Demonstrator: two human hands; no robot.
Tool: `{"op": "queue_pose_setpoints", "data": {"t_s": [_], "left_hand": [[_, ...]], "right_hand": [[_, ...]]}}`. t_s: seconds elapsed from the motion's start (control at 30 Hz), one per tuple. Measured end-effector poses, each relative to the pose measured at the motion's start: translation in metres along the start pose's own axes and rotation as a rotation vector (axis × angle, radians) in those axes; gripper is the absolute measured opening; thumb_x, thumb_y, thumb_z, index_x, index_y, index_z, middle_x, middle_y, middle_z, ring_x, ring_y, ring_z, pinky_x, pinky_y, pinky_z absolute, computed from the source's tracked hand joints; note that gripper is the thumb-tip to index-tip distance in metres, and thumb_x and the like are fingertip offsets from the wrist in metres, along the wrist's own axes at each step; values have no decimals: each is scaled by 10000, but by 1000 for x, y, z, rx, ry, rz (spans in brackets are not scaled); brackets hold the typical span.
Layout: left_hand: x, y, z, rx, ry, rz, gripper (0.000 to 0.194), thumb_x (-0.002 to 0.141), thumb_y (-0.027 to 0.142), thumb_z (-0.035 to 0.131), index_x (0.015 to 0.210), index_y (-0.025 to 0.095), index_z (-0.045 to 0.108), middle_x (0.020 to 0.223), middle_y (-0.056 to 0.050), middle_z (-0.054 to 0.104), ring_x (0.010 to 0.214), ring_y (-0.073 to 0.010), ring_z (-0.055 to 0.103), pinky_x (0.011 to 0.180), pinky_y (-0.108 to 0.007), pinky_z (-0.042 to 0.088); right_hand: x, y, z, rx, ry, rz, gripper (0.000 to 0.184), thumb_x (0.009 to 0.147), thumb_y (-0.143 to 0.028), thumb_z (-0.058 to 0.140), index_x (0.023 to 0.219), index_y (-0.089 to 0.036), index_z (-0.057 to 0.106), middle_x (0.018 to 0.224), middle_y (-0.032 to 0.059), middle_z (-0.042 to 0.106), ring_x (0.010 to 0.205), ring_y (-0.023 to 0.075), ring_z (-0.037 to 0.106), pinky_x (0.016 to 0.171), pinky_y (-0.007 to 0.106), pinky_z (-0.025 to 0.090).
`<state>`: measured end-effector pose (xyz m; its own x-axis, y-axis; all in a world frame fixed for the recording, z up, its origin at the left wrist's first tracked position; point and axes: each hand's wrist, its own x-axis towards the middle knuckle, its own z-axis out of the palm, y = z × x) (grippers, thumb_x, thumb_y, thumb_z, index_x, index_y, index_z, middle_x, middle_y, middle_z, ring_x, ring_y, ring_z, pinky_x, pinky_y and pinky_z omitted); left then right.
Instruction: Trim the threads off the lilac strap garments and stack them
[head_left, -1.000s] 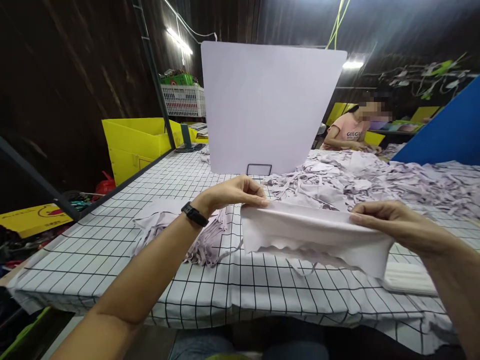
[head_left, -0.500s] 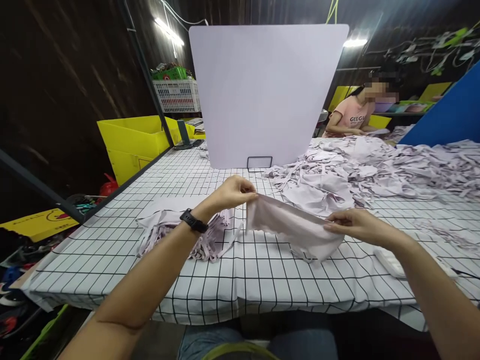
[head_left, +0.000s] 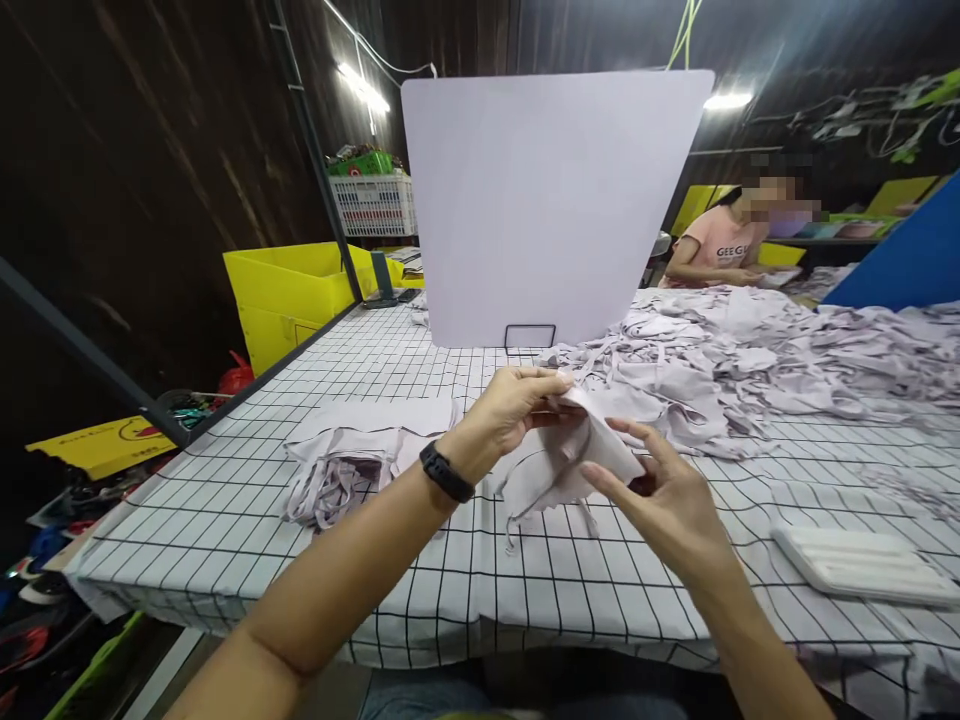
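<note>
A pale lilac fabric piece (head_left: pixel 559 460) with thin straps hangs folded above the checked table. My left hand (head_left: pixel 514 410), with a black band on its wrist, pinches its upper edge between thumb and fingers. On the other side my right hand (head_left: pixel 664 495) is curled round the cloth, its thumb on the front and its index finger along the edge. Its other fingers are partly hidden behind the fabric. To the left of my hands lies a stack of similar fabric pieces (head_left: pixel 330 445), strap ends bundled at the front.
A large heap of lilac pieces (head_left: pixel 750 370) covers the back right of the table (head_left: pixel 247 520). A pale board (head_left: pixel 555 210) stands upright at the back. A white flat device (head_left: pixel 862 560) lies at right. Beyond the heap sits another person (head_left: pixel 720 245). Yellow bins (head_left: pixel 277 290) stand left.
The fabric was stretched out between both hands; now it is folded and bunched. My hands have come closer together, and the right one has turned upward.
</note>
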<state>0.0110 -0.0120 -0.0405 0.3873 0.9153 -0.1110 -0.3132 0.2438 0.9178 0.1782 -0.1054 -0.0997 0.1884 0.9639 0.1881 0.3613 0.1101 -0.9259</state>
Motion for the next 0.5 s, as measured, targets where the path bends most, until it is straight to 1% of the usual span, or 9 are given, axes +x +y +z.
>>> {"op": "queue_pose_setpoints", "data": {"t_s": [0.07,0.13,0.2,0.27,0.33,0.4,0.43,0.47,0.5], "left_hand": [[-13,-8,0,-43,6,40,134,865,67,697,736,95,670,663,-21,682,590,-101,652,707,-285,570],[-32,-13,-4,-44,-39,56,70,860,125,731,803,106,695,721,-30,714,603,-105,674,691,-272,573],[-54,-13,-12,56,-199,25,134,881,251,746,885,118,727,747,-47,734,611,-128,699,644,-262,565],[-73,-9,-20,259,-393,-29,272,907,384,721,892,115,753,743,-69,739,577,-134,691,592,-251,538],[-81,-6,-25,455,-425,-6,377,918,467,690,821,109,759,751,-82,736,568,-127,667,582,-253,523],[-74,-6,-25,565,-316,124,350,912,473,693,889,132,765,891,-96,751,729,-154,698,693,-285,554],[-66,-8,-23,580,-283,198,323,904,457,707,1014,157,758,1016,-106,749,887,-184,708,795,-314,563],[-55,-11,-20,571,-298,258,365,895,431,725,1174,195,716,1174,-112,718,1071,-212,678,911,-349,547],[-44,-14,-16,539,-368,294,475,885,397,743,1319,238,637,1331,-113,651,1234,-226,607,1016,-377,505]], "right_hand": [[2,-6,-4,-95,47,-95,535,799,-599,757,1192,-237,730,548,-33,543,447,139,450,400,259,333],[11,-11,-20,-169,85,-174,387,855,-550,704,1078,-244,785,489,-36,479,434,135,426,397,257,309],[21,-19,-39,-235,85,-233,326,871,-500,687,1074,-272,803,477,-28,499,415,132,410,380,255,289],[29,-30,-57,-288,15,-308,292,865,-471,678,1056,-296,813,506,-16,559,389,124,399,362,254,289],[34,-44,-67,-311,-100,-385,249,842,-442,682,983,-290,820,608,13,650,432,139,492,393,261,383],[35,-59,-72,-293,-211,-433,188,807,-408,708,887,-276,816,722,43,714,565,187,615,494,288,494],[35,-65,-72,-259,-252,-428,167,788,-407,731,843,-274,814,762,57,730,639,215,651,548,308,528],[33,-72,-73,-211,-269,-403,165,763,-428,760,795,-274,810,778,68,735,687,239,664,582,326,543],[31,-77,-74,-161,-269,-365,200,735,-475,786,737,-276,801,762,77,728,697,256,662,585,341,545]]}}
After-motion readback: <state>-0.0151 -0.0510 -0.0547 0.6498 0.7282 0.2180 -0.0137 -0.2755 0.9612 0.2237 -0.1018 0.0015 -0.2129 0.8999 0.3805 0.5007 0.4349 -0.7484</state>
